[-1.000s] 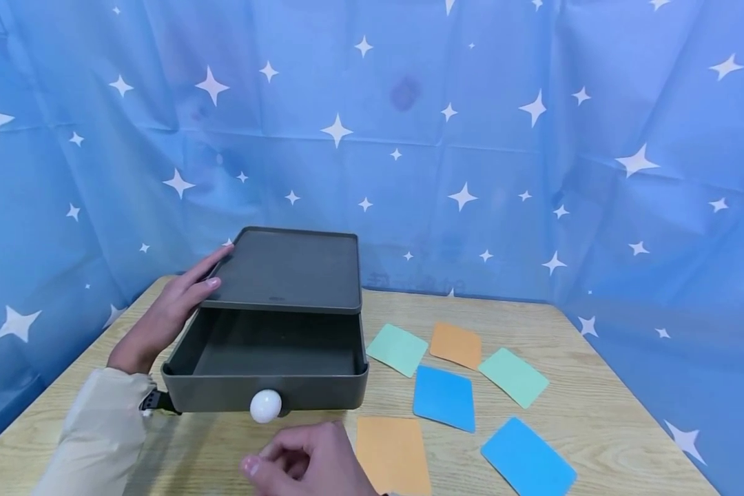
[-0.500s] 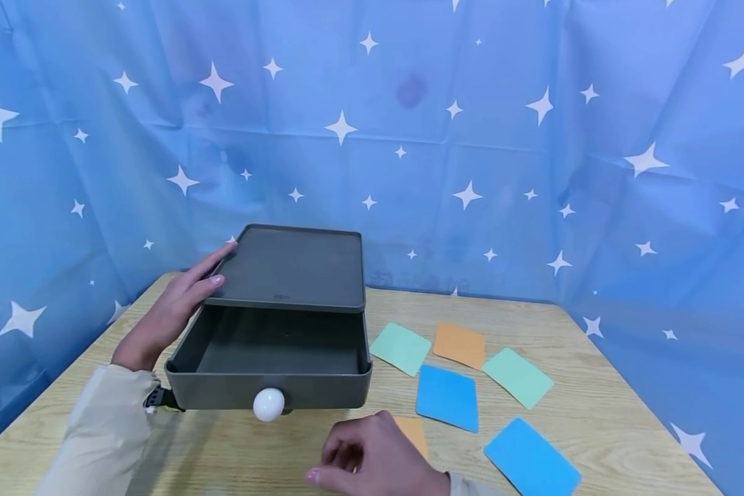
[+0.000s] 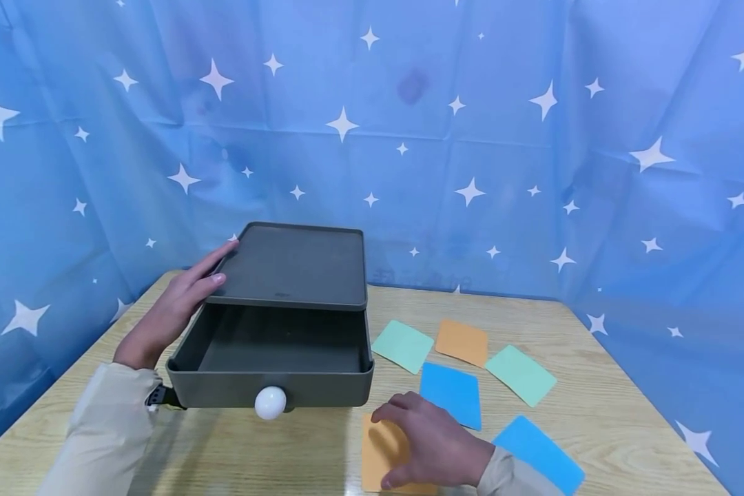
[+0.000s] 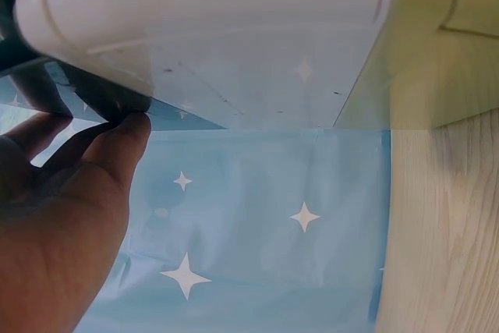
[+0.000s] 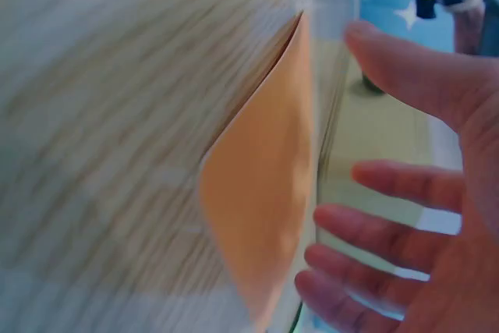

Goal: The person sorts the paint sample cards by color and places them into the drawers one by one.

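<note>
A dark grey box (image 3: 294,269) with its drawer (image 3: 273,389) pulled out stands on the left of the table; a round white knob (image 3: 270,402) is on the drawer's front. My left hand (image 3: 172,306) rests along the box's left side, fingers extended, the tips at the edge of the top. In the left wrist view this hand (image 4: 78,200) touches the box's side. My right hand (image 3: 437,441) hovers over an orange card (image 3: 378,441) in front of the box's right corner. From the right wrist, the fingers are spread and apart from the orange card (image 5: 261,185).
Several more cards lie to the right of the box: green (image 3: 403,346), orange (image 3: 462,342), another green (image 3: 521,375), blue (image 3: 451,394), and another blue (image 3: 541,455) by the right sleeve. A blue star-patterned curtain (image 3: 409,172) surrounds the wooden table (image 3: 601,386).
My right hand has moved right from in front of the drawer to above the near orange card, its fingers spreading from a curl. The left hand stays on the box.
</note>
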Motion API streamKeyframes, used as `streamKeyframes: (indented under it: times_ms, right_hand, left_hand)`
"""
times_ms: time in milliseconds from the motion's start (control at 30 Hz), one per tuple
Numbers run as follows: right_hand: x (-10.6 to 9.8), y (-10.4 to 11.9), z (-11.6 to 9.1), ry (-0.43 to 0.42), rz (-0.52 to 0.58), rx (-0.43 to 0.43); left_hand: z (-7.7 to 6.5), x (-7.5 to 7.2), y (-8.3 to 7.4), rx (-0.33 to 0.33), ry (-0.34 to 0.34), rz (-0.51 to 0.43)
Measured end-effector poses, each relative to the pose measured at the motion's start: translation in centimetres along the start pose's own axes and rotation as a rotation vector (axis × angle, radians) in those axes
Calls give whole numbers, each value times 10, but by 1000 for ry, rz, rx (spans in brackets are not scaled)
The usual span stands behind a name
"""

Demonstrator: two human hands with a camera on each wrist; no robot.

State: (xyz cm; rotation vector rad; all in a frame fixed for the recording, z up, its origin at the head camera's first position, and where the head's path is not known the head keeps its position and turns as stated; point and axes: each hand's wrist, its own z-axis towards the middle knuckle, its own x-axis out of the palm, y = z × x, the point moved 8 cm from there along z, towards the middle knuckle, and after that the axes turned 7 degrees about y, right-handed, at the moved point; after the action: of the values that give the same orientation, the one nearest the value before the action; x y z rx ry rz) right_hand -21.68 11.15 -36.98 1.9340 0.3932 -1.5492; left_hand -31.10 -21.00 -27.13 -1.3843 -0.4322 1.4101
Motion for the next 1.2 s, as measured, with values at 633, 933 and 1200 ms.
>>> streamKeyframes:
  times_ms: [633,933,1200]
  right_hand:
    - [7,-9,-2,91,-98,-38]
    - [7,-7,-2,85,-105,-39]
    - [2,-4,-5,63,-91,-16]
  left_hand:
    - [-1,0,0,28,0,-7]
    - [-1,0,2,18,-1,-6]
    - [0,0,0,19,-1,-3]
